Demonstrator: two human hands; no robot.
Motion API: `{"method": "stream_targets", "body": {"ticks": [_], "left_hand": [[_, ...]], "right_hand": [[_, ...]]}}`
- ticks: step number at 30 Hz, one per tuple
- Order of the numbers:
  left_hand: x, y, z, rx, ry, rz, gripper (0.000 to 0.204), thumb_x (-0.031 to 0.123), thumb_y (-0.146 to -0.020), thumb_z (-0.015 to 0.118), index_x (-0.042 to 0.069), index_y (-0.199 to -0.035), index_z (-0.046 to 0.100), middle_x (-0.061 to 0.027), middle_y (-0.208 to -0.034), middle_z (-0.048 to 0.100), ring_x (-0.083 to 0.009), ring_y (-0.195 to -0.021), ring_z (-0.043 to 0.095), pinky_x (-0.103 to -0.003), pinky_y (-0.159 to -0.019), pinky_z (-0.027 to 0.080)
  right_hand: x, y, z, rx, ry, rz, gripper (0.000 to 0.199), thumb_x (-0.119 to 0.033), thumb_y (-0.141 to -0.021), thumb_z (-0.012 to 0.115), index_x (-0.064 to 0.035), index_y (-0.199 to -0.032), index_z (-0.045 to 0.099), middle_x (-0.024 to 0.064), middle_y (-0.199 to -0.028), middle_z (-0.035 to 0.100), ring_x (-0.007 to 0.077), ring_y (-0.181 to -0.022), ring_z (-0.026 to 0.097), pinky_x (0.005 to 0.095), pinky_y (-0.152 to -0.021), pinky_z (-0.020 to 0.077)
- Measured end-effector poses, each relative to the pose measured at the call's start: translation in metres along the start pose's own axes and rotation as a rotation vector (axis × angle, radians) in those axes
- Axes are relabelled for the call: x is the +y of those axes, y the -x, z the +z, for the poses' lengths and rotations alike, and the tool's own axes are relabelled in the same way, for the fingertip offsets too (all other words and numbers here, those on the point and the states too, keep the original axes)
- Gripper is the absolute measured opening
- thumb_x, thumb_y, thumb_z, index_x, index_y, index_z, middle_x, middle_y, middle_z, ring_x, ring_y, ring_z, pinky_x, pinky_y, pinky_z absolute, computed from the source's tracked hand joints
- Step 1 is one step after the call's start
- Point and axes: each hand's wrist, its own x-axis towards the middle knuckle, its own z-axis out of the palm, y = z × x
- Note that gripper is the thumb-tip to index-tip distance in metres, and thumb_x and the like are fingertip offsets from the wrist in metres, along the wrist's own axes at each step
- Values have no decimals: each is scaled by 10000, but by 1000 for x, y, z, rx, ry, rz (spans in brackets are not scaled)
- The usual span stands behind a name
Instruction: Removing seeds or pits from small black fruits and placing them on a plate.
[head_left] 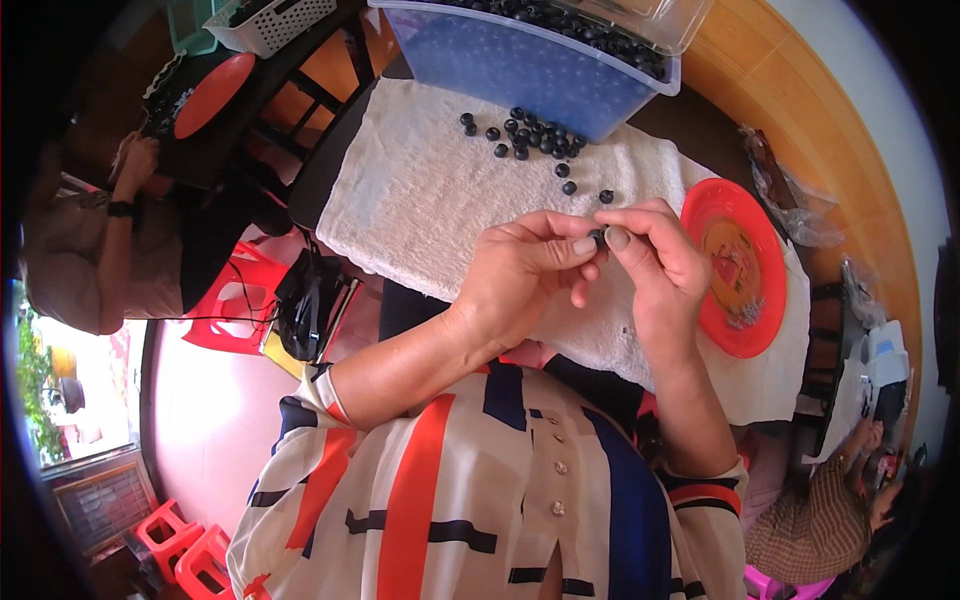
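Between the fingertips of both hands, above the towel, is a small black bead-like ball (598,237). My left hand (520,262) pinches it from the left with thumb and forefinger. From the other side my right hand (660,255) closes thumb and forefinger on it. Fingers cover most of the ball. A loose group of similar black balls (535,135) lies on the white towel (410,185) beyond my hands, with a few strays nearer. To the right of my right hand sits a red plate (708,200) holding tiny pale bits near its front rim.
A translucent blue bin (520,65) full of black balls stands at the table's far side. At left, a person (100,240) sits by a dark table with a red plate (214,95) and a white basket (270,25). Another person (815,525) sits at lower right. Red stools (165,535) stand lower left.
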Motion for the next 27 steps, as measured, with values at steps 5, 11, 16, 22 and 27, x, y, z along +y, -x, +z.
{"method": "stream_targets", "body": {"ticks": [5, 11, 16, 22, 27], "left_hand": [[-6, -4, -4, 3, 0, -51, 121, 19, -966, 584, -31, -1070, 618, -144, -945, 659, -218, -828, 655, -328, -650, 526], [-6, -6, 0, 74, -97, -25, 99, 21, -950, 613, -20, -1036, 637, -110, -937, 669, -187, -806, 642, -306, -661, 516], [3, -11, -1, 18, -164, -86, 105, 19, -939, 627, -28, -1032, 642, -101, -926, 674, -173, -768, 638, -296, -615, 510], [4, -11, 1, 29, -145, -70, 124, 11, -944, 610, -47, -1049, 640, -109, -924, 675, -185, -763, 650, -300, -594, 521], [3, -12, -2, 28, -39, -32, 119, -21, -936, 613, -68, -1042, 641, -140, -939, 684, -193, -784, 657, -280, -617, 527]], "right_hand": [[8, 4, -2, -9, 81, -80, 105, 52, -915, 624, 30, -1010, 664, 69, -904, 615, 132, -800, 604, 251, -706, 477], [9, 5, 2, 50, 33, 42, 81, 27, -921, 630, 28, -998, 657, 52, -868, 610, 119, -796, 590, 241, -705, 467], [9, 5, -1, 62, 83, 18, 80, 16, -924, 632, 28, -1000, 655, 52, -854, 607, 116, -784, 582, 237, -705, 459], [11, 3, 0, 55, 187, -119, 111, 41, -916, 619, 27, -1020, 657, 83, -866, 611, 159, -763, 602, 265, -679, 479], [6, 1, -2, 19, 300, -216, 218, 77, -845, 632, 23, -1056, 650, 124, -877, 617, 229, -764, 638, 311, -661, 508]]}}
